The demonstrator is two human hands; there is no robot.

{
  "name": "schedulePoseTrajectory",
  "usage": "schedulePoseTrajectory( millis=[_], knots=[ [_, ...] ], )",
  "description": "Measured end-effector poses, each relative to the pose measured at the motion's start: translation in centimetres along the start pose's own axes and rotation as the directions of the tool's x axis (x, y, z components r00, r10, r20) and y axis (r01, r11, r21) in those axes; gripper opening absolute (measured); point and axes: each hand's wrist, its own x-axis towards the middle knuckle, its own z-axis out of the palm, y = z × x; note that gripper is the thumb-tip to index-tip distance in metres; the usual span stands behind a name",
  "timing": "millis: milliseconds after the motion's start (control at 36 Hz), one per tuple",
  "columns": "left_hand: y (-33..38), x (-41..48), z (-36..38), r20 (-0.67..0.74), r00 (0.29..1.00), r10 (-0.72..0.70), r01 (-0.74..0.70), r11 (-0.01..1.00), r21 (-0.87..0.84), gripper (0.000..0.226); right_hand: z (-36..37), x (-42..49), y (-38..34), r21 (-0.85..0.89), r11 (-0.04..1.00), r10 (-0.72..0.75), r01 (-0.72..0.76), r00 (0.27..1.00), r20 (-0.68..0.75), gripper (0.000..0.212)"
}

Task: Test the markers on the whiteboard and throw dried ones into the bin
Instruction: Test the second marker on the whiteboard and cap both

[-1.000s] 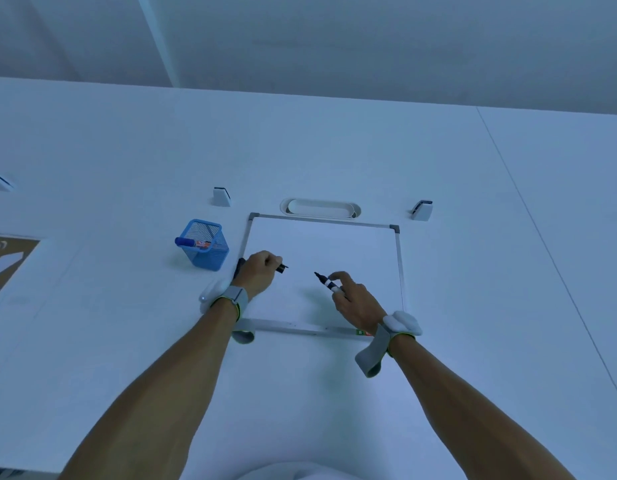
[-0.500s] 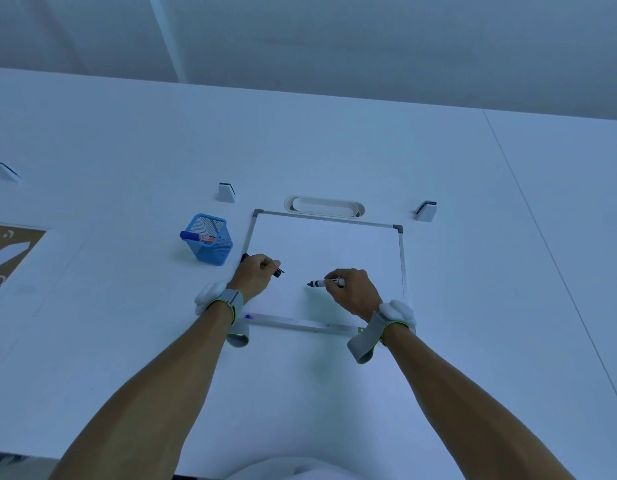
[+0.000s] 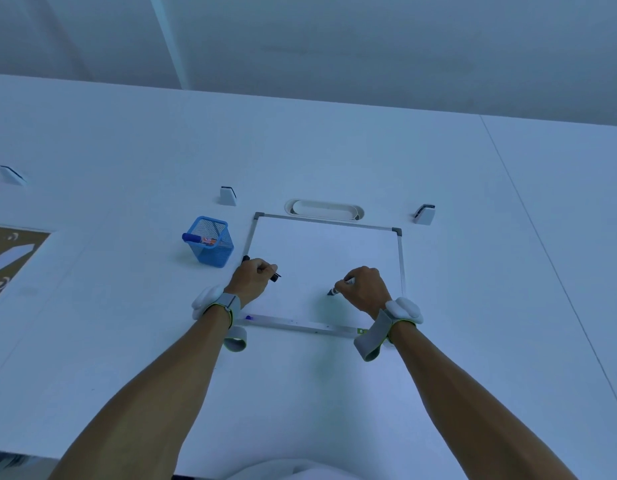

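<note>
A small framed whiteboard (image 3: 320,251) lies flat on the white table in front of me. My right hand (image 3: 364,289) grips an uncapped black marker (image 3: 338,288), its tip pointing down-left onto the board's lower middle. My left hand (image 3: 253,277) rests on the board's left edge, closed around a black marker cap (image 3: 274,276); a dark end also sticks out behind the hand at the frame. The board surface looks blank. A blue mesh pen holder (image 3: 212,245) stands left of the board with a blue marker (image 3: 196,239) lying across its rim.
A white oval cable grommet (image 3: 324,210) sits just behind the board. Small white clips (image 3: 228,195) (image 3: 424,214) (image 3: 12,174) stand on the table further back. A brown floor patch (image 3: 9,258) shows past the table's left edge. No bin is in view.
My right hand turned the marker from tip-up to tip-down and lowered it onto the board. My left hand stayed on the board's left edge with the cap.
</note>
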Motion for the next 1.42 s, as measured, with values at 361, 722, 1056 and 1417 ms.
schedulePoseTrajectory(
  millis=[361, 722, 1056, 1417],
  knots=[
    [-0.8, -0.7, -2.3, -0.025, 1.0, -0.008, -0.003, 0.919, -0.394, 0.015, 0.8, -0.6, -0.5, 0.203, 0.961, -0.213, 0.189, 0.971, 0.107, 0.028],
    [-1.4, -1.7, -3.0, -0.001, 0.996, 0.085, -0.076, 0.888, -0.453, 0.014, 2.5, -0.8, -3.1, 0.27, 0.918, -0.331, 0.291, 0.937, 0.115, 0.025],
    [-4.0, -2.9, -5.7, 0.04, 0.997, 0.059, -0.033, 0.879, -0.477, 0.022, 5.6, -1.2, -6.4, 0.251, 0.909, -0.388, 0.333, 0.896, 0.214, 0.027],
    [-8.5, -3.6, -11.6, 0.028, 0.997, 0.068, -0.054, 0.93, -0.363, 0.023, 11.2, -1.4, -11.5, 0.219, 0.909, -0.409, 0.354, 0.859, 0.308, 0.024]
  ],
)
